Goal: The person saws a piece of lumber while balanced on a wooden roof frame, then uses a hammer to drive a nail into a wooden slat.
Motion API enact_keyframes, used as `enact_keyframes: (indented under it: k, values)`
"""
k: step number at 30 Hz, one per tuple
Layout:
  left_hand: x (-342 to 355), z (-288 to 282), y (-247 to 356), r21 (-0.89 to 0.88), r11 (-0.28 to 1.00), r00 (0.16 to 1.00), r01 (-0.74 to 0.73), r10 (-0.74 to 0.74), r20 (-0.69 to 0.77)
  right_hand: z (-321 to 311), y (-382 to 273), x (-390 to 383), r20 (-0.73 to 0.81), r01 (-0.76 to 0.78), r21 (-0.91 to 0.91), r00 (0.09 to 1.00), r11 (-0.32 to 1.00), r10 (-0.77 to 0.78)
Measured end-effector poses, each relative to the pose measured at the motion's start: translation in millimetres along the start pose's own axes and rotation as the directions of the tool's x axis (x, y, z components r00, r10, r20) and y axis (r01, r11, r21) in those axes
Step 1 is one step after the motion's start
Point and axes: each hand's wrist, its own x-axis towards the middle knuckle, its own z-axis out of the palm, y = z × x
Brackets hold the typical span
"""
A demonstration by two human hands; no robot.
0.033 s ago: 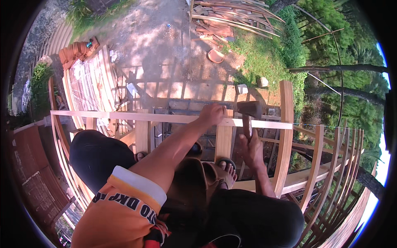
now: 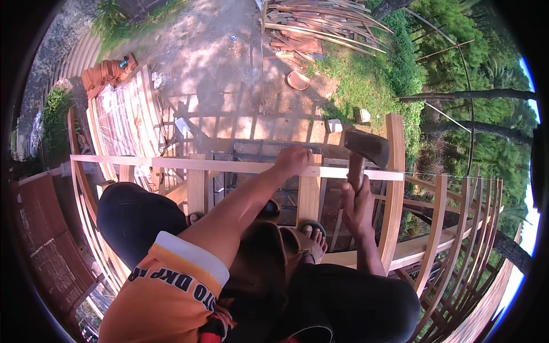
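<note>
1. Left hand (image 2: 293,161): arm stretched forward from the orange sleeve (image 2: 171,274), fingers curled down over the pale horizontal batten (image 2: 189,165), knuckles up; whether anything small sits pinched under the fingertips cannot be told.
2. Right hand (image 2: 355,201): forearm rising from the lower right, wrist cocked upward, fingers clamped round the wooden handle of the hammer (image 2: 366,150).
3. Hammer: dark head just above the batten, slightly right of the left hand, tilted toward the batten; handle crossing in front of the batten down into the right fist.
4. Pale horizontal batten: long thin strip running left to right across the upright frame members, touching the upright rib (image 2: 394,188) at its right end.
5. Upright rib: curved timber just right of the hammer, standing below and above the batten.
6. Sandalled foot (image 2: 313,239): below the batten, between the two forearms, resting on lower framing.
7. Pile of timber offcuts (image 2: 311,28): far above the batten, on the ground near the grass.
8. Shallow clay-coloured bowl (image 2: 297,80): on the ground well above the batten, beside the offcuts; contents not discernible.
9. Stack of reddish tiles (image 2: 106,73): on the ground, far up and left of the batten.
</note>
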Motion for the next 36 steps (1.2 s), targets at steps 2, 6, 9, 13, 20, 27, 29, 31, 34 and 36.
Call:
enact_keyframes:
  k: [2, 6, 9, 13, 20, 27, 29, 31, 34, 36]
  values:
    - [0, -11, -3, 0.053, 0.997, 0.998, 0.049, -0.051, 0.039, -25, -46, 13, -0.306, 0.404, 0.401, 0.905, 0.822, -0.296]
    - [8, -9, 19, 0.017, 1.000, 1.000, 0.022, -0.022, 0.012, 8, 27, -26, -0.388, 0.433, 0.301, 0.869, 0.849, -0.306]
    - [7, 2, 4, 0.012, 0.999, 0.997, -0.034, 0.035, -0.069, 32, 104, -43, 0.187, -0.237, -0.339, 0.931, 0.911, 0.312]
    - [3, -3, -1, 0.051, 0.998, 0.996, -0.042, 0.046, -0.082, -10, -19, 12, -0.038, -0.085, -0.075, 0.996, 0.994, 0.082]
    - [14, -12, 28, 0.026, 0.999, 0.995, 0.037, -0.040, 0.092, 18, 100, -47, 0.008, 0.049, -0.050, 0.999, 0.998, -0.048]
    - [4, -1, -5, 0.063, 0.998, 0.999, 0.019, -0.016, -0.049, -10, -36, 11, -0.255, 0.258, 0.311, 0.950, 0.915, -0.181]
    - [-4, -8, -9, 0.032, 0.997, 0.996, 0.066, -0.065, -0.056, -35, -59, 22, -0.468, 0.605, 0.325, 0.771, 0.727, -0.432]
    - [0, -10, -8, 0.070, 0.997, 0.999, 0.043, -0.043, 0.005, -14, -27, -3, -0.448, 0.569, 0.453, 0.811, 0.686, -0.377]
    - [16, -1, 22, 0.047, 0.998, 0.998, -0.045, 0.047, -0.029, 27, 133, -54, 0.177, -0.219, -0.515, 0.919, 0.829, 0.352]
    - [22, -13, 7, 0.062, 0.997, 0.996, -0.037, 0.042, -0.082, 32, 116, -39, 0.163, -0.210, -0.307, 0.949, 0.928, 0.269]
